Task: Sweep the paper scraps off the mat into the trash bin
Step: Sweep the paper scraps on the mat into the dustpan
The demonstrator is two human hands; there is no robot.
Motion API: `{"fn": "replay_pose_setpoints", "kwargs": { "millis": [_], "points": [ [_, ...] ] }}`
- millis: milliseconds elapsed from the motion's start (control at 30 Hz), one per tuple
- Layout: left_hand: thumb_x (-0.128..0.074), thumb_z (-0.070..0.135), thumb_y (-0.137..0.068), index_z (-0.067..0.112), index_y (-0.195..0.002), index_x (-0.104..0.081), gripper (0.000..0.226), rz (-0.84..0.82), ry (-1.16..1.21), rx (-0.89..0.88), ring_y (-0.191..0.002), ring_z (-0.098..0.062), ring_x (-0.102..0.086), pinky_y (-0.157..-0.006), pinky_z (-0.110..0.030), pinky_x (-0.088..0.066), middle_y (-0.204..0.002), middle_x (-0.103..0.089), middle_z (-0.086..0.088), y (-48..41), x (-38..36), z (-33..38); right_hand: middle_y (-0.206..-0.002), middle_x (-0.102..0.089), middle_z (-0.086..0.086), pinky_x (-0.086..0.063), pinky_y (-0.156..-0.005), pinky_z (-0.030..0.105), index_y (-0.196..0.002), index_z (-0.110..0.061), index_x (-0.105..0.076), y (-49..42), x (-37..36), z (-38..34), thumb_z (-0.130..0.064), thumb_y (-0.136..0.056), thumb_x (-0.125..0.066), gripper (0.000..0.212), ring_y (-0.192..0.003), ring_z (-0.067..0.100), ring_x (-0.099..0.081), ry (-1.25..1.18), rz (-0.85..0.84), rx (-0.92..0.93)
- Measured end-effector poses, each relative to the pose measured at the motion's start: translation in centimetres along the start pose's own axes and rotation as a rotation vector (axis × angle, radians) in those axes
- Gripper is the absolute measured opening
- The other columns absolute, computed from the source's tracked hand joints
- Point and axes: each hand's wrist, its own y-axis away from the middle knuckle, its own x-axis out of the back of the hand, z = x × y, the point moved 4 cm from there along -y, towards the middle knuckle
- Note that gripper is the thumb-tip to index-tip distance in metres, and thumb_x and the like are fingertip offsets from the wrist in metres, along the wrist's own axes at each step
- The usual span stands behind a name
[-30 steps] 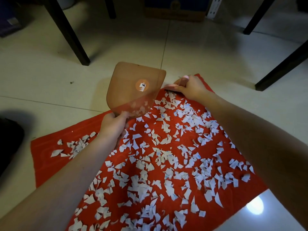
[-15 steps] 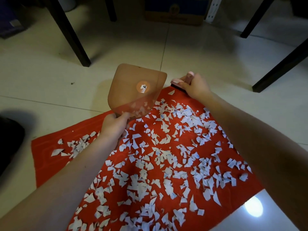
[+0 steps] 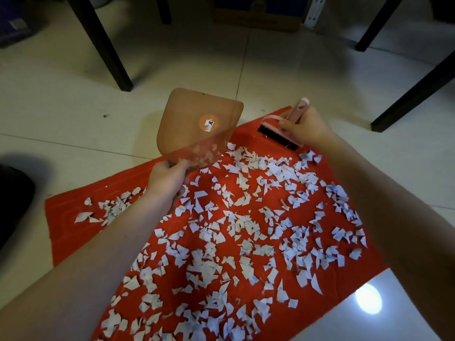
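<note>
raised off the paper, right hand (image 3: 307, 129) grips brush (image 3: 278, 135) just beyond the scraps (image 3: 246, 217); left hand (image 3: 167, 180) grips dustpan (image 3: 197, 129).

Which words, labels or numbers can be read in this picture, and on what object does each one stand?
None can be read.
Round sticker on the dustpan: a black mark, too blurred.
Cardboard box: print too dark and blurred.
Paper scraps: faint bluish print, too small.

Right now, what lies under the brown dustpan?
Through the translucent dustpan show pale floor tile and, at its lower edge, red mat and paper scraps. The left hand hides what lies beneath the handle.
</note>
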Motion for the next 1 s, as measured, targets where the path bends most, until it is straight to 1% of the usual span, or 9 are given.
{"fn": "replay_pose_setpoints", "kwargs": {
  "millis": [100, 233, 333, 433, 533, 633, 733, 867, 1000],
  "points": [
    [-0.055, 0.030, -0.095, 0.015, -0.082, -0.054, 0.019, -0.014, -0.018, 0.003, -0.047, -0.015, -0.038, -0.046, -0.025, -0.032, -0.064, -0.048, -0.005, 0.2, -0.4, -0.1, -0.100, -0.064, 0.000, -0.052, -0.065, 0.026, -0.121, -0.015, -0.060, -0.7, -1.3, 0.8, -0.032, -0.095, -0.053, 0.032, -0.081, 0.017, -0.061, 0.062, 0.075, -0.031],
    [-0.054, 0.028, -0.095, 0.014, -0.082, -0.053, 0.019, -0.035, -0.023, -0.003, -0.046, -0.015, -0.036, -0.046, -0.025, -0.031, -0.063, -0.048, -0.005, 0.4, -0.6, -0.1, -0.091, -0.068, 0.003, -0.058, -0.067, 0.039, -0.114, -0.018, -0.064, -0.9, -2.6, 1.4, -0.050, -0.090, -0.053, 0.041, -0.071, 0.017, -0.065, 0.074, 0.112, -0.049],
    [-0.055, 0.029, -0.094, 0.014, -0.081, -0.053, 0.020, -0.034, -0.014, 0.004, -0.046, -0.015, -0.036, -0.047, -0.025, -0.030, -0.063, -0.047, -0.005, 0.7, -0.6, -0.1, -0.085, -0.068, 0.004, -0.052, -0.055, 0.030, -0.106, -0.018, -0.066, -0.6, -2.8, 0.4, -0.055, -0.087, -0.055, 0.043, -0.066, 0.015, -0.062, 0.089, 0.020, -0.012],
    [-0.055, 0.030, -0.094, 0.014, -0.080, -0.053, 0.021, -0.024, -0.005, 0.009, -0.046, -0.015, -0.037, -0.047, -0.024, -0.031, -0.063, -0.048, -0.004, 0.9, -0.5, -0.1, -0.093, -0.067, 0.005, -0.051, -0.064, 0.023, -0.109, -0.013, -0.064, -0.5, -2.4, -0.2, -0.039, -0.088, -0.061, 0.034, -0.080, 0.017, -0.064, 0.074, -0.113, -0.005],
    [-0.055, 0.030, -0.094, 0.014, -0.078, -0.053, 0.023, -0.008, -0.024, 0.002, -0.046, -0.015, -0.038, -0.048, -0.025, -0.032, -0.063, -0.049, -0.004, 0.8, -0.2, -0.1, -0.092, -0.063, -0.003, -0.051, -0.069, 0.023, -0.117, -0.015, -0.061, 0.0, -0.7, -0.5, -0.025, -0.091, -0.058, 0.028, -0.086, 0.016, -0.062, -0.029, -0.054, 0.011],
    [-0.054, 0.031, -0.094, 0.014, -0.078, -0.053, 0.023, -0.002, -0.040, 0.006, -0.047, -0.015, -0.038, -0.047, -0.024, -0.032, -0.064, -0.049, -0.004, 0.8, -0.3, -0.5, -0.099, -0.065, -0.001, -0.054, -0.076, 0.032, -0.121, -0.020, -0.062, -0.7, 0.0, 0.1, -0.030, -0.094, -0.055, 0.030, -0.087, 0.018, -0.063, 0.010, 0.094, 0.012],
    [-0.054, 0.033, -0.095, 0.015, -0.082, -0.054, 0.022, -0.017, -0.034, 0.023, -0.047, -0.013, -0.038, -0.044, -0.022, -0.033, -0.065, -0.049, -0.004, 1.0, -0.6, -0.8, -0.101, -0.068, 0.004, -0.055, -0.069, 0.034, -0.121, -0.019, -0.062, -1.5, -1.0, 0.8, -0.035, -0.093, -0.055, 0.032, -0.076, 0.016, -0.062, 0.021, 0.153, -0.073],
    [-0.054, 0.031, -0.095, 0.014, -0.081, -0.054, 0.022, -0.028, -0.045, 0.007, -0.047, -0.014, -0.038, -0.045, -0.023, -0.032, -0.064, -0.048, -0.004, 1.2, -0.5, -0.7, -0.099, -0.067, 0.009, -0.050, -0.066, 0.029, -0.118, -0.011, -0.062, -2.3, -2.5, -0.1, -0.038, -0.092, -0.056, 0.038, -0.074, 0.018, -0.059, 0.059, 0.095, -0.069],
    [-0.053, 0.029, -0.095, 0.014, -0.079, -0.053, 0.021, -0.020, -0.041, 0.002, -0.046, -0.014, -0.038, -0.045, -0.023, -0.031, -0.064, -0.048, -0.004, 1.2, -0.2, -0.5, -0.102, -0.067, 0.008, -0.050, -0.065, 0.023, -0.118, -0.011, -0.061, -2.6, -2.2, -0.7, -0.035, -0.090, -0.059, 0.037, -0.080, 0.016, -0.062, 0.089, -0.073, -0.054]
  ]
}}
